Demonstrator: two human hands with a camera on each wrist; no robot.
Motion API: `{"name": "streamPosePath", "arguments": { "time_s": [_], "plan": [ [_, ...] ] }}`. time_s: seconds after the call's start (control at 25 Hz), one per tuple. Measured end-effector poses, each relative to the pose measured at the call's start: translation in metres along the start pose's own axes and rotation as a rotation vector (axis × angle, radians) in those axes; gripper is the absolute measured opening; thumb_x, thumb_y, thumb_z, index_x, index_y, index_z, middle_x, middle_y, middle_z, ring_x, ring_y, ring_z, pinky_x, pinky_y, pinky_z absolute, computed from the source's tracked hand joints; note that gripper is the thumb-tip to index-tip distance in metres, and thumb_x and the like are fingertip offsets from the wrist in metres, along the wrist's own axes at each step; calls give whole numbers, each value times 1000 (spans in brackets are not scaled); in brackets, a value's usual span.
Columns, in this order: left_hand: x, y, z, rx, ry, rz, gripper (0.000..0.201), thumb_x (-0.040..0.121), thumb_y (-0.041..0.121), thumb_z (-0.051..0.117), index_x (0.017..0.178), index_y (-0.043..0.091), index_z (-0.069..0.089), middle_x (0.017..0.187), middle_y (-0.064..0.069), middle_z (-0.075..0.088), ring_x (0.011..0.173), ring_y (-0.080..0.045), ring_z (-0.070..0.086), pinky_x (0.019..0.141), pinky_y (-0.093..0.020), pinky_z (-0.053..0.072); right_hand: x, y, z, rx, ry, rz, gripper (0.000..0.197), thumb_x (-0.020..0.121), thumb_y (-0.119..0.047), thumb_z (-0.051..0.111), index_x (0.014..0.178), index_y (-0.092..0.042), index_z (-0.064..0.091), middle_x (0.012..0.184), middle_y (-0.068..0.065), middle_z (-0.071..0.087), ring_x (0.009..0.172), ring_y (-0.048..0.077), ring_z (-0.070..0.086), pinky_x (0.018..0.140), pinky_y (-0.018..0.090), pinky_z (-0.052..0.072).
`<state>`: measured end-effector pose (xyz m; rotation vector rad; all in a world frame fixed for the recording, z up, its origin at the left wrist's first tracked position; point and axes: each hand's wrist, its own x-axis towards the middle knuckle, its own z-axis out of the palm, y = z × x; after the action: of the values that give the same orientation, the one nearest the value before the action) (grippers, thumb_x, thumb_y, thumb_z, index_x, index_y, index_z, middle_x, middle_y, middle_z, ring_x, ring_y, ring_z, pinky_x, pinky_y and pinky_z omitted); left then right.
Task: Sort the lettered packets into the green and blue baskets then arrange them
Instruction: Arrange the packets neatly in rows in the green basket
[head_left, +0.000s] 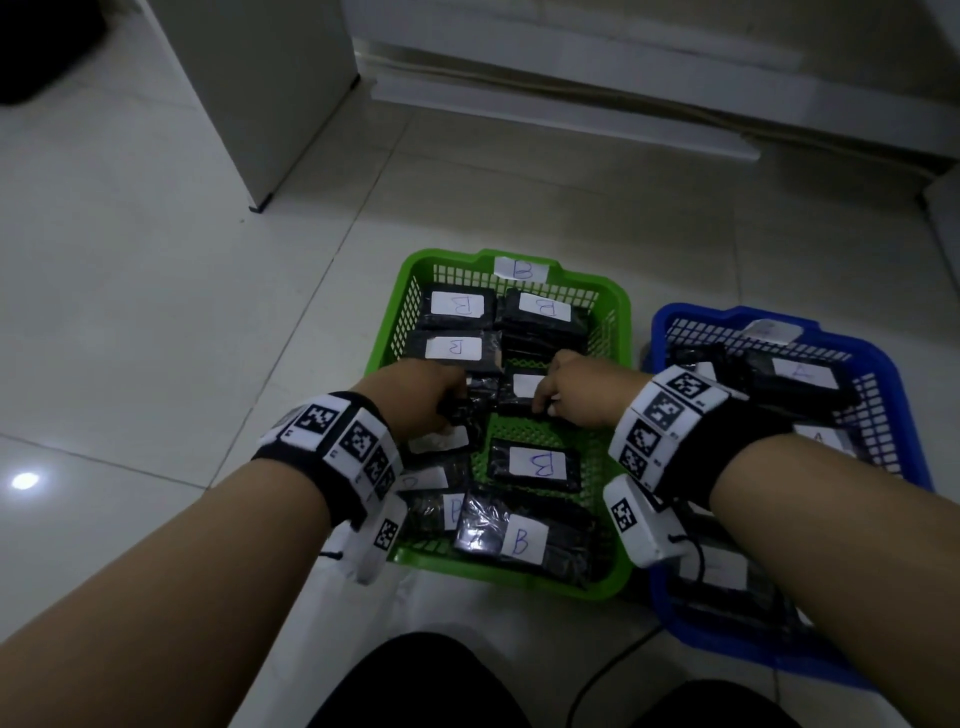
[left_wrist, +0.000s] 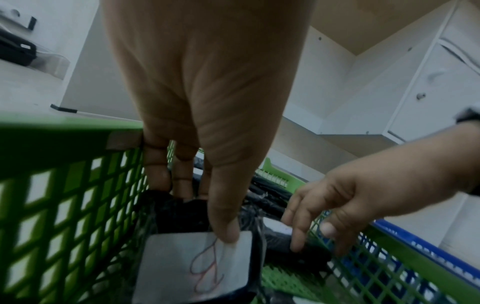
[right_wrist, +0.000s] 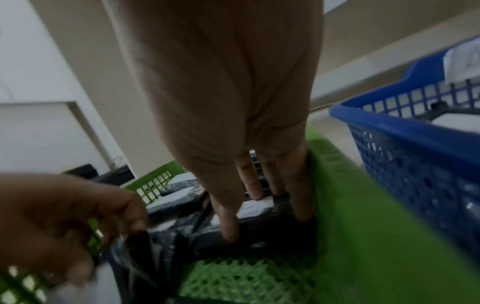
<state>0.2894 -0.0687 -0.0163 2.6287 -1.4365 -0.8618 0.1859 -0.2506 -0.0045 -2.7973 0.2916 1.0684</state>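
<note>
Packets sit sorted: B-labelled ones in green basket (head_left: 618, 332), A-labelled in blue basket (head_left: 893, 374) just beside it on the right. Judged step: arranging inside the green basket. Left hand (head_left: 415, 395) grips an upended B packet (left_wrist: 192, 265), thumb on its label, by the left wall. Right hand (head_left: 576, 389) clamps a flat mid-basket packet (head_left: 524, 389). Next: lay each flat into the bare mesh gap without overlap.

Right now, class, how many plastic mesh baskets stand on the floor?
2: the green plastic mesh basket sits in the middle, and the blue plastic mesh basket is right beside it on the right. None seems hidden.
</note>
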Motion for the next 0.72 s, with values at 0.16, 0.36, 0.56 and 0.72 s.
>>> {"name": "streamPosePath", "arguments": {
  "time_s": [0.16,0.36,0.56,0.72],
  "plan": [
    [5,-3,-4,-44,-19,-9,42,85,25,65,126,22,53,122,-7,62,114,-25,56,95,-36,47,-4,-4,7,108,93,17,30,90,-20,60,118,-14,63,131,11,44,108,27,52,88,32,45],
    [8,-7,-7,72,-36,-8,34,90,20,56,124,22,58,121,-7,62,111,-25,58,96,-39,47,-18,-24,20,-112,-259,-257,33,97,-26,47,128,-24,60,133,-1,53,114,19,50,99,29,44],
    [3,-10,1,154,-19,51,42,93,18,51,133,29,52,137,-4,39,120,-26,50,104,-36,42,-2,-21,30,-346,-203,-102,37,98,-25,45,133,-18,54,140,12,33,124,32,38,101,30,35],
    [1,-8,4,39,89,57,35,85,7,56,116,21,59,120,-4,60,113,-26,53,95,-39,45,-1,-17,26,-290,-186,-12,37,96,-20,48,132,-16,55,147,13,24,131,36,31,104,42,40]
  ]
}}
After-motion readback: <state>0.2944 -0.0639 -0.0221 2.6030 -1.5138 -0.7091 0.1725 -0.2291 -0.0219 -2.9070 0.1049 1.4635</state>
